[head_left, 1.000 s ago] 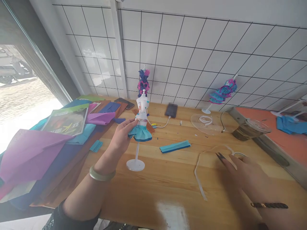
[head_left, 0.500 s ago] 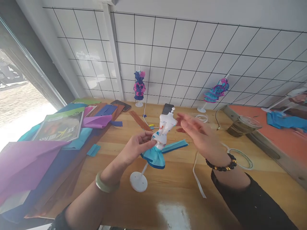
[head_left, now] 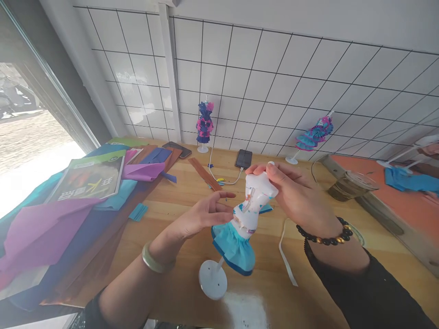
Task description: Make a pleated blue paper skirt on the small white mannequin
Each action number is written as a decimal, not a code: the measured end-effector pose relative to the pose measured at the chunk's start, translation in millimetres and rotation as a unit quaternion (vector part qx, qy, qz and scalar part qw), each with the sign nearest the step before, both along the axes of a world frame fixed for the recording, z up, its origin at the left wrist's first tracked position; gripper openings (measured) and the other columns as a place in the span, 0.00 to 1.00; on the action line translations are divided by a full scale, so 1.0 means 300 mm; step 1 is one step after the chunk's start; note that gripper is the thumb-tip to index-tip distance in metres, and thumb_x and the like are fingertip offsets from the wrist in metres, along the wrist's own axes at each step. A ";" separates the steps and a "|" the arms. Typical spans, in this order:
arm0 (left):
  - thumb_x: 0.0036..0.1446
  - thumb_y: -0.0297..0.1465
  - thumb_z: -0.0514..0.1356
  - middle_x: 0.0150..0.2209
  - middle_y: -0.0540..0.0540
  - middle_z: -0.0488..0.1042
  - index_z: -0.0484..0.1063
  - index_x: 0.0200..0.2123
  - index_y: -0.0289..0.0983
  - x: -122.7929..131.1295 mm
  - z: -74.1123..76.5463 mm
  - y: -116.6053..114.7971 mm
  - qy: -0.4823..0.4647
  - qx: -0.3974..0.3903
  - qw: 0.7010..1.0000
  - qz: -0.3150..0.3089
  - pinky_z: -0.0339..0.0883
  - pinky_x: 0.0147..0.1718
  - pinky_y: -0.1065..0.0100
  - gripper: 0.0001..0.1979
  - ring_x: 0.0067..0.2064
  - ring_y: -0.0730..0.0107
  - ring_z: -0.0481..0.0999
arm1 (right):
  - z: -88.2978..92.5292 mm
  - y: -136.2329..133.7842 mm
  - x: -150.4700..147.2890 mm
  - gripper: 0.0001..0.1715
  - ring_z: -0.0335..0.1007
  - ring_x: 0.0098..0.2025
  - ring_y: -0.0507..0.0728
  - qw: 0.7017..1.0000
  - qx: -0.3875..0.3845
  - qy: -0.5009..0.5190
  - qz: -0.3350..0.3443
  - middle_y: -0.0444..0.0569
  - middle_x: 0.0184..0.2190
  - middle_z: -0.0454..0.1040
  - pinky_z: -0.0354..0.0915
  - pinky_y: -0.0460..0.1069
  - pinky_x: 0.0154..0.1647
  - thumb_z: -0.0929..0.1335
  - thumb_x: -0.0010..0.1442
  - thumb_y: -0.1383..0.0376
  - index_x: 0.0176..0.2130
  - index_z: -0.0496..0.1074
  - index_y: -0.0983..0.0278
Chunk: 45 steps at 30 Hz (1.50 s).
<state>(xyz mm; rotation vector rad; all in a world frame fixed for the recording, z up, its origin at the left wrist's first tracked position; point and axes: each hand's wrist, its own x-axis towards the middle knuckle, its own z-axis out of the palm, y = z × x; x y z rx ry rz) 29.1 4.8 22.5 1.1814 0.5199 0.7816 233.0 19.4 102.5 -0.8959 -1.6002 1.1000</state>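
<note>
A small white dress-form mannequin [head_left: 257, 196] leans to the right in front of me, tipped toward me. Its torso carries blue and orange specks. Around its hips is a gathered turquoise paper skirt [head_left: 236, 249] with a darker blue hem. Below, a thin stem leads to the round white base [head_left: 212, 285]. My right hand [head_left: 298, 194] grips the mannequin by its neck and shoulder. At the waist, my left hand [head_left: 209, 212] has its fingers spread, thumb tip at or close to the form. A turquoise strip [head_left: 265, 209] lies behind, mostly hidden.
Sheets of coloured paper [head_left: 51, 228] and a magazine [head_left: 92, 176] cover the left side. At the wall stand two dressed mannequins [head_left: 205, 123] [head_left: 315, 135] and a phone [head_left: 243, 158] on a cable. A drink cup [head_left: 351, 185] and a white ribbon [head_left: 288, 262] are to the right.
My right hand has closed on the mannequin's neck and shoulder. The mannequin has come nearer and to the right. My left hand has loosened from its waist, fingers now spread.
</note>
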 end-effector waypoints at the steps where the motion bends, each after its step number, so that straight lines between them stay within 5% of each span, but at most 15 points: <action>1: 0.54 0.32 0.62 0.44 0.40 0.77 0.56 0.57 0.38 -0.005 -0.002 0.003 -0.006 -0.003 1.000 -0.002 0.63 0.43 0.62 0.29 0.44 0.61 0.75 | 0.010 -0.008 -0.003 0.14 0.72 0.43 0.58 1.000 0.008 -0.001 -0.010 0.47 0.37 0.76 0.70 0.50 0.32 0.66 0.60 0.53 0.35 0.76 0.58; 4: 0.54 0.34 0.62 0.51 0.38 0.73 0.52 0.60 0.40 -0.013 -0.009 0.018 -0.024 0.021 0.999 0.012 0.59 0.50 0.59 0.32 0.53 0.59 0.71 | 0.044 -0.011 -0.003 0.13 0.73 0.42 0.58 0.998 0.033 0.019 -0.054 0.46 0.34 0.76 0.70 0.51 0.31 0.67 0.59 0.54 0.33 0.76 0.58; 7: 0.57 0.39 0.59 0.49 0.38 0.74 0.59 0.55 0.38 -0.015 -0.026 0.048 0.007 0.065 0.987 0.149 0.58 0.51 0.60 0.25 0.54 0.60 0.69 | 0.080 0.017 0.020 0.12 0.74 0.34 0.57 0.992 0.066 0.043 -0.096 0.46 0.32 0.75 0.68 0.51 0.26 0.67 0.59 0.54 0.31 0.75 0.58; 10: 0.57 0.44 0.56 0.32 0.45 0.78 0.70 0.38 0.36 -0.022 -0.059 0.089 0.131 0.077 0.924 0.352 0.63 0.39 0.67 0.17 0.38 0.66 0.75 | 0.108 0.063 0.060 0.13 0.73 0.31 0.59 0.975 0.155 0.037 -0.157 0.47 0.30 0.75 0.65 0.53 0.25 0.66 0.59 0.52 0.31 0.75 0.56; 12: 0.57 0.46 0.54 0.17 0.52 0.70 0.70 0.31 0.36 -0.028 -0.085 0.110 0.193 0.069 0.892 0.403 0.60 0.30 0.70 0.19 0.24 0.72 0.69 | 0.114 0.095 0.083 0.13 0.72 0.35 0.61 0.949 0.225 -0.005 -0.220 0.46 0.30 0.75 0.64 0.55 0.28 0.65 0.60 0.52 0.32 0.75 0.53; 15: 0.58 0.49 0.50 0.09 0.56 0.59 0.70 0.28 0.36 -0.028 -0.112 0.120 0.228 0.075 0.888 0.393 0.55 0.22 0.71 0.22 0.15 0.75 0.59 | 0.099 0.140 0.098 0.11 0.71 0.37 0.62 0.908 0.289 -0.075 -0.292 0.45 0.28 0.74 0.62 0.56 0.33 0.65 0.61 0.53 0.33 0.75 0.51; 22: 0.57 0.52 0.47 0.07 0.56 0.55 0.68 0.21 0.37 0.003 -0.120 0.092 0.300 0.108 0.886 0.336 0.53 0.18 0.71 0.27 0.13 0.74 0.59 | 0.025 0.237 0.085 0.17 0.69 0.36 0.60 0.862 0.332 -0.168 -0.345 0.49 0.27 0.73 0.63 0.55 0.34 0.63 0.61 0.52 0.30 0.73 0.58; 26: 0.57 0.54 0.44 0.14 0.52 0.65 0.69 0.22 0.36 0.004 -0.126 0.091 0.339 0.116 0.882 0.307 0.52 0.17 0.70 0.30 0.14 0.74 0.61 | 0.002 0.285 0.084 0.18 0.69 0.33 0.57 0.845 0.340 -0.203 -0.360 0.48 0.27 0.74 0.63 0.53 0.34 0.64 0.60 0.52 0.28 0.72 0.60; 36: 0.60 0.53 0.38 0.27 0.45 0.75 0.75 0.24 0.36 0.001 -0.120 0.089 0.396 0.167 0.857 0.283 0.61 0.33 0.66 0.35 0.33 0.61 0.74 | -0.009 0.360 0.109 0.18 0.66 0.30 0.56 0.842 0.328 -0.239 -0.355 0.49 0.29 0.73 0.61 0.52 0.33 0.65 0.58 0.50 0.32 0.74 0.61; 45: 0.60 0.51 0.39 0.14 0.50 0.65 0.74 0.32 0.37 0.008 -0.112 0.080 0.444 0.203 0.832 0.262 0.57 0.27 0.67 0.32 0.24 0.63 0.71 | -0.014 0.356 0.121 0.19 0.65 0.30 0.55 0.861 0.301 -0.229 -0.339 0.48 0.27 0.72 0.60 0.51 0.32 0.64 0.58 0.50 0.27 0.71 0.60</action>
